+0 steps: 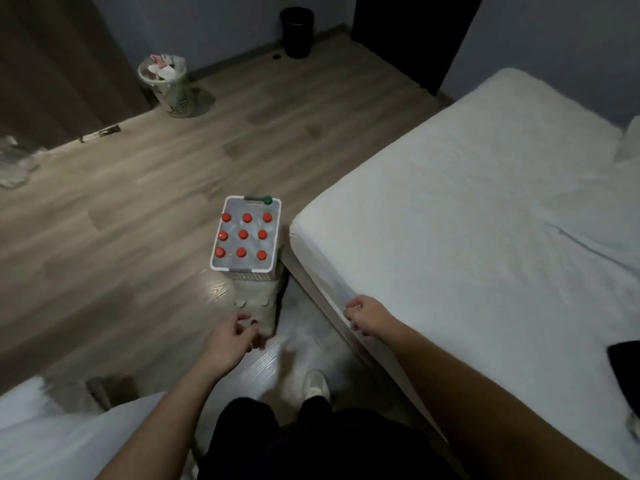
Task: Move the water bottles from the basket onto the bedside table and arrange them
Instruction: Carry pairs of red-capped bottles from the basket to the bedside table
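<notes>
The basket (245, 234) sits on the counter (258, 306) left of the bed (467, 209), nine red-capped water bottles (243, 234) upright inside, one green-capped bottle (267, 200) at its far edge. My left hand (232, 336) and right hand (363, 311) hover near, loosely curled, empty. I should take a near bottle by its neck and lift straight up (they're packed tight).

Ahead of the left hand (231, 336), a white plastic basket (221, 233) holds clear plastic bottles (243, 234) with glossy red caps. The floor (145, 188) is wood-grain plank with a slight sheen. Beside the right hand (363, 311), the bed (467, 202) wears matt, wrinkled white cloth.
</notes>
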Motion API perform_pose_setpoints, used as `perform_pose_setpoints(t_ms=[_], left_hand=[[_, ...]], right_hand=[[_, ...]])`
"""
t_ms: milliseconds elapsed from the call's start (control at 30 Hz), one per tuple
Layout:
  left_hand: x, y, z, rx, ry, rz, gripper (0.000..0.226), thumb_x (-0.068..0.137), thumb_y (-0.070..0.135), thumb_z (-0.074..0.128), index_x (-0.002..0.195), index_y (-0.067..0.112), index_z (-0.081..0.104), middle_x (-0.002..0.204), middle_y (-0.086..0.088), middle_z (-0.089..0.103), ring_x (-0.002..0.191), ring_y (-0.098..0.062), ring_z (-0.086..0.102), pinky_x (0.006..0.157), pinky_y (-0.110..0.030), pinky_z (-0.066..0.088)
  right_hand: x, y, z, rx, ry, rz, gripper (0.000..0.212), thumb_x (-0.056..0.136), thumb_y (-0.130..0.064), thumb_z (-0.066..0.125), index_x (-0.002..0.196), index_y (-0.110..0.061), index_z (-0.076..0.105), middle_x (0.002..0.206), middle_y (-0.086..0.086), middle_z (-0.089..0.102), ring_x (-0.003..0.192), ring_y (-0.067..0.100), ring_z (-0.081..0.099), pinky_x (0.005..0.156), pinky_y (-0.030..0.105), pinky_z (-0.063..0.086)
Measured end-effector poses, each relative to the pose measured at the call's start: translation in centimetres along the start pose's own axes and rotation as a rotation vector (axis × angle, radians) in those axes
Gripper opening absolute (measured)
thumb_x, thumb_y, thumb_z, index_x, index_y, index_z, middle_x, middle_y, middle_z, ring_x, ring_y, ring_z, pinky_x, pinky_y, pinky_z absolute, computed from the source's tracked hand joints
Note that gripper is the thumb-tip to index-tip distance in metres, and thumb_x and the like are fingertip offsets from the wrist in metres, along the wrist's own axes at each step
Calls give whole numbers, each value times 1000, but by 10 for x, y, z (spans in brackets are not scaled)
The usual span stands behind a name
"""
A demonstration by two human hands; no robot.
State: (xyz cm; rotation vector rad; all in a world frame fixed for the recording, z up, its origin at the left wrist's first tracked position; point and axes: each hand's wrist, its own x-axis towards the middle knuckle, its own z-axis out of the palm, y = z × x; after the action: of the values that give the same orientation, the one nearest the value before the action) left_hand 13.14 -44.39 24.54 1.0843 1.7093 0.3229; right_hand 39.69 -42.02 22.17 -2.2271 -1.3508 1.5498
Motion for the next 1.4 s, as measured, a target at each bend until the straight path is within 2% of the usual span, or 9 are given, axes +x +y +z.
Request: perform_pose_setpoints(t_ms=[167, 333, 400, 500, 700, 867, 1000, 1267, 1400], left_hand=[[63, 1, -35, -1, 59, -65, 23, 91, 10, 55, 114, 6, 52, 74, -12, 60, 57, -22, 54, 55, -30, 42], [149, 4, -84, 77, 18, -73, 38, 81, 31, 59, 114, 12, 55, 82, -13, 67, 72, -32, 65, 80, -47, 54], [187, 13, -104, 133, -17, -70, 33, 84, 29, 58, 114, 15, 54, 82, -9, 66, 75, -31, 65, 81, -45, 54], [250, 28, -131, 211, -84, -44, 28, 88, 28, 57, 114, 17, 55, 82, -6, 66, 76, -27, 65, 77, -41, 54], [388, 38, -162, 445, -140, 10, 37, 91, 30, 55, 123, 10, 51, 106, -11, 67, 89, -22, 60, 73, -26, 39], [472, 28, -157, 512, -202, 70, 38, 90, 27, 56, 125, 14, 48, 110, -7, 65, 86, -15, 55, 75, -28, 39], [518, 10, -143, 528, -208, 127, 38, 88, 28, 58, 122, 17, 48, 105, -2, 62, 85, -12, 55, 74, -27, 41], [557, -20, -124, 642, -267, 171, 45, 89, 42, 54, 129, 26, 44, 109, 4, 65, 95, -16, 64, 76, -26, 44], [565, -22, -119, 682, -245, 155, 51, 88, 43, 54, 135, 26, 41, 108, 2, 67, 94, -16, 64, 77, -27, 47]], right_hand=[[55, -74, 11, -68, -62, -81, 12, 85, -16, 56, 96, -15, 63, 93, 7, 60, 90, 25, 60, 76, 30, 47], [111, -131, 33, -171, -113, -65, 25, 89, -20, 54, 104, -2, 64, 109, 14, 64, 106, 28, 60, 84, 29, 44], [137, -155, 42, -206, -134, -20, 20, 87, -24, 56, 99, -9, 62, 105, 12, 63, 107, 29, 59, 85, 30, 44], [175, -189, 53, -188, -136, 47, 26, 90, -27, 55, 112, -13, 57, 113, 8, 60, 106, 25, 56, 83, 30, 42], [263, -238, 100, -181, -177, 52, 33, 98, -27, 46, 126, -10, 49, 126, 9, 57, 115, 26, 55, 97, 33, 42], [341, -256, 148, -2, -86, 101, 47, 94, -30, 50, 137, -20, 35, 126, 8, 53, 116, 27, 53, 103, 43, 42], [392, -254, 172, 35, 3, 96, 53, 92, -35, 52, 140, -26, 30, 128, 1, 51, 116, 21, 53, 103, 40, 40], [439, -240, 187, -113, 34, 74, 55, 92, -31, 51, 141, -24, 28, 133, 2, 53, 121, 22, 52, 106, 42, 39], [453, -242, 188, -201, 13, 58, 47, 91, -31, 52, 134, -27, 34, 122, 0, 58, 111, 22, 57, 98, 41, 45]])
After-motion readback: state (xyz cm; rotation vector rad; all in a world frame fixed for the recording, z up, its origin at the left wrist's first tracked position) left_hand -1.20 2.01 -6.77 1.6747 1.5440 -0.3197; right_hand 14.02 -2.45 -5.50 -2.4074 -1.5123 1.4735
